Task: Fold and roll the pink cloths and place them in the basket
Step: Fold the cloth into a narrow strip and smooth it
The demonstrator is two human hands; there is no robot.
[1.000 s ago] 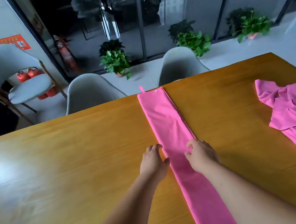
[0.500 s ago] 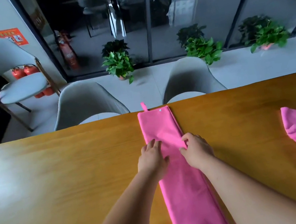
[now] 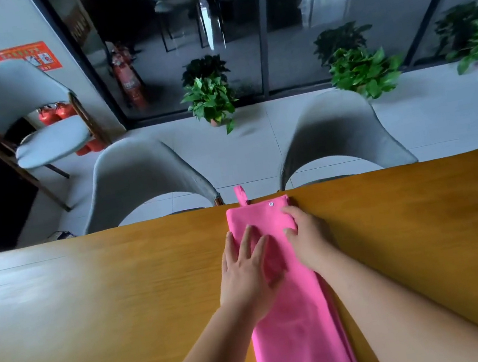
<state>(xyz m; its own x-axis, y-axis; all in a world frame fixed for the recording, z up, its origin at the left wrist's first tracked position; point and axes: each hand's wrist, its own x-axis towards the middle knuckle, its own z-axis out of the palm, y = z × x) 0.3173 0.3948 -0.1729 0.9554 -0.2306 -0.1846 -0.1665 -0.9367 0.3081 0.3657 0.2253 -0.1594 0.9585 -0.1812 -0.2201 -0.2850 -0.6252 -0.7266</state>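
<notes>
A pink cloth point(image 3: 300, 340), folded into a long narrow strip, lies on the wooden table point(image 3: 124, 293) and runs from the far edge toward me. Its far end has a small loop and a snap button. My left hand point(image 3: 248, 270) lies flat on the strip's left side with fingers spread. My right hand point(image 3: 306, 236) presses on the strip's right edge near the far end, fingers fairly straight. No basket is in view.
Two grey chairs point(image 3: 143, 180) point(image 3: 339, 133) stand at the table's far edge, with a third chair point(image 3: 34, 119) at the back left. Potted plants point(image 3: 212, 97) line a glass wall. Red fire extinguishers point(image 3: 58, 112) sit by the left wall.
Both hands have slid along the strip toward its far end. The view has shifted forward, and the heap of pink cloth at the right has left the frame.
</notes>
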